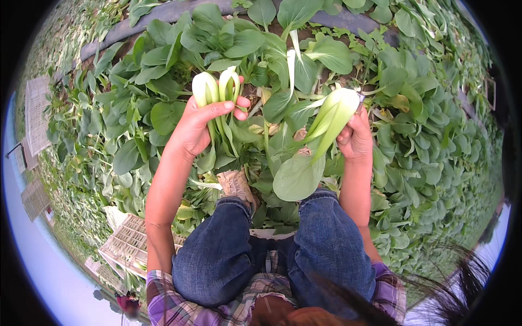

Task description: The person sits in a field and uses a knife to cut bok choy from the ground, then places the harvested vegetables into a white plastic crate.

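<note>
My left hand holds two pale-based bok choy heads side by side. Their bases point up and away from me, and the leaves hang down below the thumb. On the other side, my right hand is closed with a larger bok choy head against its fingers. One broad leaf of that head hangs over my right knee. At its base, above my fingers, shows a small piece of a tool, apparently a knife blade; its handle is hidden in the hand.
Growing bok choy plants surround me, and loose leaves lie between my feet. A shoe shows below my left hand. Plastic crates stand at my left, with another crate farther off. Dark plastic sheeting crosses the far side.
</note>
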The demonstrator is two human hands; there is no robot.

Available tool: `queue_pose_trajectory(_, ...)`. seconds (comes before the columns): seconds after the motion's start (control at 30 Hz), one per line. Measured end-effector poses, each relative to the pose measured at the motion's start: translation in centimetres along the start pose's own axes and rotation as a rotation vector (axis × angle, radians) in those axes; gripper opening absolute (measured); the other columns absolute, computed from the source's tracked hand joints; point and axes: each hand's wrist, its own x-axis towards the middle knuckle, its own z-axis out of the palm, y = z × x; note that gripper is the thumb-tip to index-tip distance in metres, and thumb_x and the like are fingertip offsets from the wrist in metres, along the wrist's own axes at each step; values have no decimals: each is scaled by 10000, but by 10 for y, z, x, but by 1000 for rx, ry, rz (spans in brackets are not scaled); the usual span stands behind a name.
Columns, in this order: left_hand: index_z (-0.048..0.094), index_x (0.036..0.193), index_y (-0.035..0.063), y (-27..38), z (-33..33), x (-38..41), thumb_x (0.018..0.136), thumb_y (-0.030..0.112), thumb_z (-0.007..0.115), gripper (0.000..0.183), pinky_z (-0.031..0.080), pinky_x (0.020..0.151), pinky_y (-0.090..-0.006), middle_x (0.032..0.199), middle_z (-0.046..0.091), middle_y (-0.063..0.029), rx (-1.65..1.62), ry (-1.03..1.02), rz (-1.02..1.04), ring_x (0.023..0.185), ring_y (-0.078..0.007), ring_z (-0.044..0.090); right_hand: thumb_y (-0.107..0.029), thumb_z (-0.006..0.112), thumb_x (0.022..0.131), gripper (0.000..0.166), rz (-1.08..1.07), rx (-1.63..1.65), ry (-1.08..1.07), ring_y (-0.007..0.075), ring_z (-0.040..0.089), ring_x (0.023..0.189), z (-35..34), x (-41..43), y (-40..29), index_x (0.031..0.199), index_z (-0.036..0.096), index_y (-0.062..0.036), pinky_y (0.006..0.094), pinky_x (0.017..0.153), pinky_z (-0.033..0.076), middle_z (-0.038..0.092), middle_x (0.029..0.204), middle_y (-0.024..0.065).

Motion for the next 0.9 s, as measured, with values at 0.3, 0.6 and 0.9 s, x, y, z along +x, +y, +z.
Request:
queue_pose_trajectory(0.3, 511, 1274, 21, -7, 23, -6, 679, 53, 821, 671, 476, 746, -243, 941, 618, -18, 255, 68, 31, 836, -86, 566, -33, 700, 724, 383, 9, -193, 36, 55, 440, 441, 34, 9, 5, 970, 409, -69, 192, 393, 407, 602, 1166, 214)
queue_pose_trajectory(0.6, 531, 1215, 16, -25, 54, 5, 680, 50, 819, 609, 490, 815, -259, 1035, 609, -27, 471, -24, 160, 929, -85, 564, -181, 778, 705, 510, 121, -516, 145, 64, 454, 458, 52, 6, 21, 1058, 452, -9, 207, 397, 361, 548, 754, 14)
queue_pose_trajectory(0.9, 575, 1101, 11, -27, 40, 9, 668, 72, 711, 458, 479, 765, -239, 878, 636, -27, 633, 78, 193, 808, -73, 568, -153, 753, 695, 469, 197, -496, -22, 49, 457, 432, 39, 4, 16, 1029, 445, -35, 182, 375, 368, 583, 791, 67)
